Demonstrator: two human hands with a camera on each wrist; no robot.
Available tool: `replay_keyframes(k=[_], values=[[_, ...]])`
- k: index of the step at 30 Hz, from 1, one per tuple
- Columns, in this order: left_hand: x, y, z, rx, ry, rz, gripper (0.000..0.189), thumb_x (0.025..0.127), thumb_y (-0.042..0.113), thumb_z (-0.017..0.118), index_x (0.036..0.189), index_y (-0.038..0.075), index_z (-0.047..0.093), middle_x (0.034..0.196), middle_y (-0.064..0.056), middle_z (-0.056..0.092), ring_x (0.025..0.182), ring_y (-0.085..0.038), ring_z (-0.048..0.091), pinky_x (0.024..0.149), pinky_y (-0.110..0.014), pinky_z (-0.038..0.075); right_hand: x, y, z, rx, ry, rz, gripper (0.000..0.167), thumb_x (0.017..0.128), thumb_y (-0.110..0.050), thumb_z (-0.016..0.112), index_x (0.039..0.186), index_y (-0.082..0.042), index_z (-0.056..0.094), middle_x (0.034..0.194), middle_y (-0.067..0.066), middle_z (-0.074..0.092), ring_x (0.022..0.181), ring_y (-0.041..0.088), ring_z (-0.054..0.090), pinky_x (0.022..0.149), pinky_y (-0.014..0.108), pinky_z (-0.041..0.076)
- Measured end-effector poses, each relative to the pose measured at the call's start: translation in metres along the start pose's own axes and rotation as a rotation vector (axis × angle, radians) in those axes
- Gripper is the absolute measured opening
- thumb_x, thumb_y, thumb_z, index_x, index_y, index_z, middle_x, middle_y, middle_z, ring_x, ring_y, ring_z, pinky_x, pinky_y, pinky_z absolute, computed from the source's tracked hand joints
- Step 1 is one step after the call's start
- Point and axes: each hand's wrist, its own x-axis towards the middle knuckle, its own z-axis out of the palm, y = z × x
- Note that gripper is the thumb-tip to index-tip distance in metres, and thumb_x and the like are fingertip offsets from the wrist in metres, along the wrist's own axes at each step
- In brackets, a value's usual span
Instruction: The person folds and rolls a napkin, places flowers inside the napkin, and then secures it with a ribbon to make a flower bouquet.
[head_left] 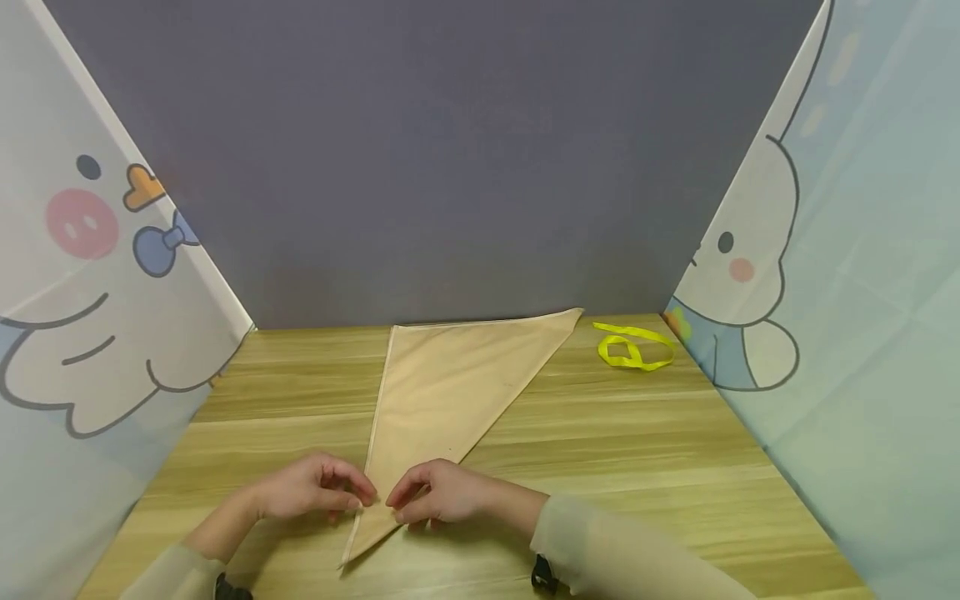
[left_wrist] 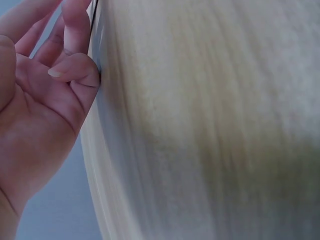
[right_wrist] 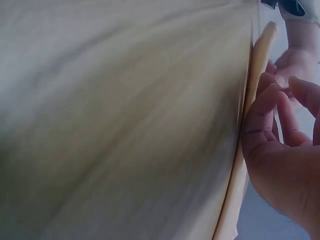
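Note:
A beige cloth (head_left: 442, 383), folded to a triangle, lies on the table with its narrow point towards me. Beside the cloth's left edge, near that point, my left hand (head_left: 315, 487) hovers low or touches it, fingers loosely bent. My right hand (head_left: 442, 493) rests at the slanting right edge, its thumb and forefinger apart over the cloth. Seen from the left wrist, the left hand (left_wrist: 45, 95) has relaxed, bent fingers and nothing visible in them. In the right wrist view, the right hand (right_wrist: 285, 165) lies against the cloth's edge (right_wrist: 257, 55), with a gap between thumb and fingertips.
A yellow ribbon (head_left: 633, 354) lies loosely coiled at the back right of the wood-grain table (head_left: 637, 458). A grey panel (head_left: 450, 167) stands behind the table. Printed cartoon sheets hang on the left (head_left: 97, 333) and right (head_left: 862, 250) sides.

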Motion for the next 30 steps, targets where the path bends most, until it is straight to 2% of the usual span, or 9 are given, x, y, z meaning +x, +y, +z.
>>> replay_keyframes(k=[2, 9, 12, 16, 18, 20, 22, 26, 30], values=[[-0.001, -0.001, -0.001, -0.010, -0.002, -0.003, 0.026, 0.108, 0.001, 0.064, 0.132, -0.006, 0.071, 0.127, -0.027, 0.076, 0.088, -0.004, 0.068, 0.072, -0.024, 0.061, 0.002, 0.000, 0.004, 0.003, -0.016, 0.008, 0.021, 0.100, -0.010, 0.078, 0.120, -0.004, 0.078, 0.093, -0.008, 0.077, 0.073, 0.008, 0.068, 0.058, 0.021, 0.049], [-0.002, -0.003, -0.001, -0.010, -0.007, -0.015, 0.027, 0.109, 0.002, 0.064, 0.134, -0.004, 0.071, 0.130, -0.025, 0.076, 0.088, -0.004, 0.068, 0.073, -0.023, 0.061, 0.007, 0.002, 0.013, -0.001, -0.050, 0.038, 0.024, 0.095, -0.004, 0.080, 0.118, -0.006, 0.078, 0.100, -0.009, 0.076, 0.070, 0.006, 0.062, 0.056, 0.021, 0.047], [-0.001, -0.004, -0.001, 0.005, -0.007, -0.016, 0.027, 0.109, 0.002, 0.063, 0.134, -0.004, 0.071, 0.129, -0.025, 0.075, 0.089, -0.004, 0.068, 0.075, -0.024, 0.061, 0.010, 0.002, 0.017, -0.126, -0.026, 0.009, 0.026, 0.090, -0.004, 0.085, 0.115, -0.010, 0.080, 0.102, -0.012, 0.074, 0.079, 0.000, 0.060, 0.067, 0.020, 0.051], [0.000, -0.004, -0.002, 0.007, -0.006, -0.038, 0.027, 0.109, 0.003, 0.063, 0.135, -0.003, 0.071, 0.124, -0.025, 0.076, 0.084, -0.004, 0.067, 0.069, -0.019, 0.055, 0.014, 0.000, 0.022, -0.394, 0.006, -0.044, 0.028, 0.088, -0.013, 0.092, 0.113, -0.019, 0.081, 0.098, -0.018, 0.069, 0.093, -0.008, 0.057, 0.087, 0.015, 0.049], [-0.001, -0.004, -0.002, 0.003, -0.003, -0.053, 0.027, 0.110, 0.004, 0.062, 0.135, -0.003, 0.071, 0.122, -0.024, 0.076, 0.082, -0.004, 0.067, 0.062, -0.017, 0.050, 0.015, -0.001, 0.024, -0.483, 0.023, -0.052, 0.027, 0.088, -0.017, 0.093, 0.112, -0.022, 0.082, 0.096, -0.019, 0.066, 0.091, -0.008, 0.056, 0.087, 0.015, 0.049], [-0.001, -0.003, -0.002, 0.003, 0.001, -0.064, 0.028, 0.110, 0.005, 0.062, 0.135, -0.002, 0.071, 0.122, -0.024, 0.076, 0.081, -0.004, 0.067, 0.056, -0.016, 0.043, 0.015, -0.002, 0.027, -0.521, 0.050, -0.047, 0.023, 0.089, -0.020, 0.093, 0.109, -0.024, 0.082, 0.094, -0.019, 0.065, 0.089, -0.009, 0.054, 0.085, 0.015, 0.048], [-0.002, -0.001, -0.002, 0.002, 0.003, -0.072, 0.028, 0.110, 0.005, 0.061, 0.136, -0.002, 0.071, 0.123, -0.024, 0.076, 0.080, -0.004, 0.068, 0.052, -0.016, 0.039, 0.015, -0.001, 0.030, -0.494, 0.074, -0.037, 0.018, 0.091, -0.019, 0.092, 0.105, -0.023, 0.082, 0.090, -0.019, 0.064, 0.083, -0.007, 0.054, 0.080, 0.015, 0.048], [-0.003, 0.001, -0.003, -0.005, -0.009, -0.071, 0.029, 0.111, 0.005, 0.059, 0.137, -0.003, 0.069, 0.127, -0.026, 0.075, 0.082, -0.004, 0.069, 0.050, -0.018, 0.039, 0.014, -0.001, 0.034, -0.338, 0.102, -0.015, 0.008, 0.095, -0.012, 0.086, 0.097, -0.017, 0.081, 0.077, -0.014, 0.064, 0.063, -0.001, 0.058, 0.062, 0.016, 0.048], [-0.006, 0.003, -0.007, -0.033, -0.052, -0.056, 0.038, 0.105, -0.008, 0.053, 0.141, -0.006, 0.065, 0.131, -0.029, 0.072, 0.086, -0.005, 0.070, 0.057, -0.018, 0.044, 0.011, -0.002, 0.036, -0.241, 0.131, 0.009, 0.008, 0.100, -0.010, 0.080, 0.094, -0.015, 0.078, 0.068, -0.009, 0.065, 0.052, 0.005, 0.060, 0.051, 0.017, 0.045]])
